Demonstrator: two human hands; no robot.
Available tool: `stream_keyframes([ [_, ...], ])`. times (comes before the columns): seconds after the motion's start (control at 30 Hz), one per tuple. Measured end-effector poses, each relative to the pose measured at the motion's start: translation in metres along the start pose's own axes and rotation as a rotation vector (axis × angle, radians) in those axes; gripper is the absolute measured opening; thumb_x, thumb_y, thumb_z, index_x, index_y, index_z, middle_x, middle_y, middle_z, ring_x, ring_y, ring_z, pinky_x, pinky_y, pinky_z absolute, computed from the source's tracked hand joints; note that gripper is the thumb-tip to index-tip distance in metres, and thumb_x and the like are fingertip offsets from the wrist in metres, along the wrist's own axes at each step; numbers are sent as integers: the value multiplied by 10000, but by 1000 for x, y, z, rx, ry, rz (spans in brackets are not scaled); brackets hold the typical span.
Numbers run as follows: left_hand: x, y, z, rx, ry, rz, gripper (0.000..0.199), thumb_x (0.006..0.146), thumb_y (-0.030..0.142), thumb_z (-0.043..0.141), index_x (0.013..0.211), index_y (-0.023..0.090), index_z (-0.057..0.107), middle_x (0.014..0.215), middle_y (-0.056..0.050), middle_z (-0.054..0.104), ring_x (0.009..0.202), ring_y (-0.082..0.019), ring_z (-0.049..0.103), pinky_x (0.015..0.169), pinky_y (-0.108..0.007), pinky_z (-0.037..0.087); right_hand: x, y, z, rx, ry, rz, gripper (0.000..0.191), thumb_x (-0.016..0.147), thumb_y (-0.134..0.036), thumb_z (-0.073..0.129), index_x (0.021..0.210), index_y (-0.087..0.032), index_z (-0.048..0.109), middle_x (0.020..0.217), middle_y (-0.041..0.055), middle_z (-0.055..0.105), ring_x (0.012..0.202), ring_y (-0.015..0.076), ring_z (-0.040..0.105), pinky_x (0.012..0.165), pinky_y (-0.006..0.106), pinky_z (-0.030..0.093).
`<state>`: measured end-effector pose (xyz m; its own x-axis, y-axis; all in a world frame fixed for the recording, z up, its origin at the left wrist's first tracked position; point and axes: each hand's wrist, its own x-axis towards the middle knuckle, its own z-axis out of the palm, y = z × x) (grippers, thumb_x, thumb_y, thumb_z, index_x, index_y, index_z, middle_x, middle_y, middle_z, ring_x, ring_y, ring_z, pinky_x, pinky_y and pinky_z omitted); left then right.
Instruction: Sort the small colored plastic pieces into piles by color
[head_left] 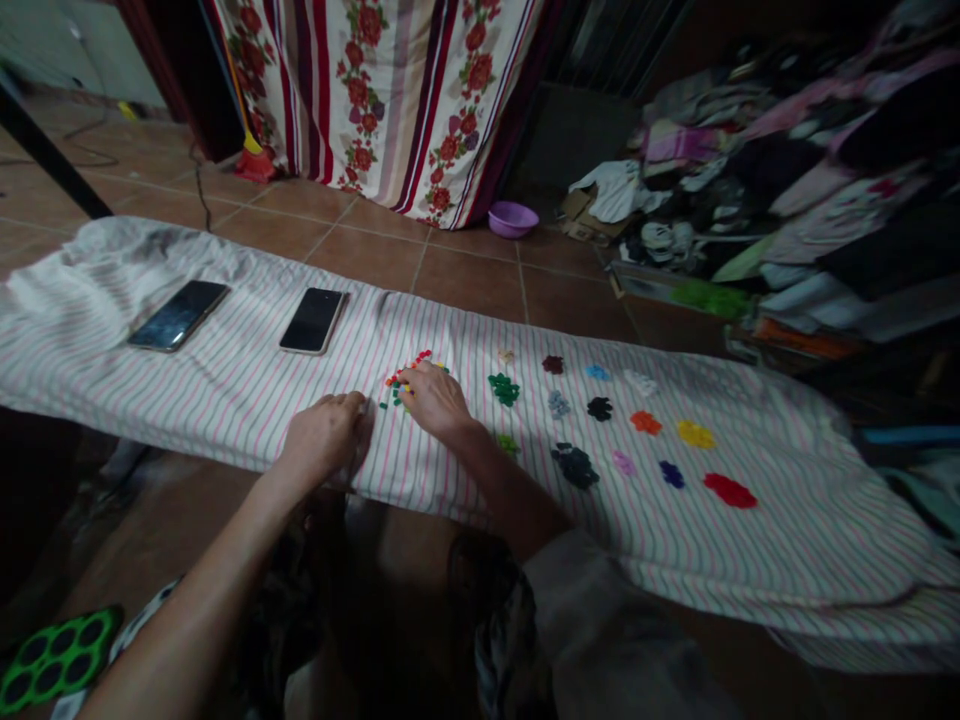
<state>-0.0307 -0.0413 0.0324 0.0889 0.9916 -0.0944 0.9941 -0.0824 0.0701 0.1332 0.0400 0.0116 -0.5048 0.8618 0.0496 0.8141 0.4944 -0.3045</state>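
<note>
A striped cloth (pixel 225 390) lies across the tiled floor. My right hand (pixel 433 399) rests on a small mixed pile of coloured beads (pixel 405 375), fingers curled over it; whether it grips any is hidden. My left hand (pixel 324 437) lies knuckles up on the cloth just left of that pile, fingers bent, nothing visible in it. To the right sit separate one-colour heaps: green (pixel 504 389), black (pixel 599 408), orange (pixel 646 422), yellow (pixel 696 434), red (pixel 730 490), dark grey (pixel 575 465), purple (pixel 672 474).
Two dark phones (pixel 178 315) (pixel 313 320) lie on the cloth at the left. A floral curtain (pixel 390 90) hangs behind, with a purple bowl (pixel 513 218) on the floor. Piled clothes (pixel 787 180) fill the right. A green holed tray (pixel 56 655) sits bottom left.
</note>
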Motion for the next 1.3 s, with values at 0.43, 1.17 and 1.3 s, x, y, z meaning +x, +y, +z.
stream_keyframes([
  [0.43, 5, 4, -5, -7, 16, 11, 367, 942, 369, 323, 960, 164, 627, 951, -107, 687, 957, -257, 629, 709, -328, 483, 1, 1, 2, -45, 17, 9, 163, 875, -231, 533, 949, -182, 669, 1014, 109, 628, 975, 214, 577, 843, 322, 433],
  [1.17, 19, 11, -3, 63, 4, -8, 370, 898, 357, 318, 959, 148, 617, 952, -141, 682, 961, -296, 630, 740, -376, 502, -20, 53, -24, 206, 178, 127, 219, 776, -112, 473, 932, -202, 599, 893, 29, 646, 790, 152, 566, 754, 257, 418],
  [1.3, 20, 11, -2, 78, -11, -24, 350, 901, 367, 310, 939, 176, 601, 965, -116, 686, 974, -278, 630, 745, -358, 499, -27, 78, -41, 226, 286, 174, 238, 767, -119, 468, 928, -195, 626, 821, 17, 651, 762, 151, 576, 760, 264, 431],
])
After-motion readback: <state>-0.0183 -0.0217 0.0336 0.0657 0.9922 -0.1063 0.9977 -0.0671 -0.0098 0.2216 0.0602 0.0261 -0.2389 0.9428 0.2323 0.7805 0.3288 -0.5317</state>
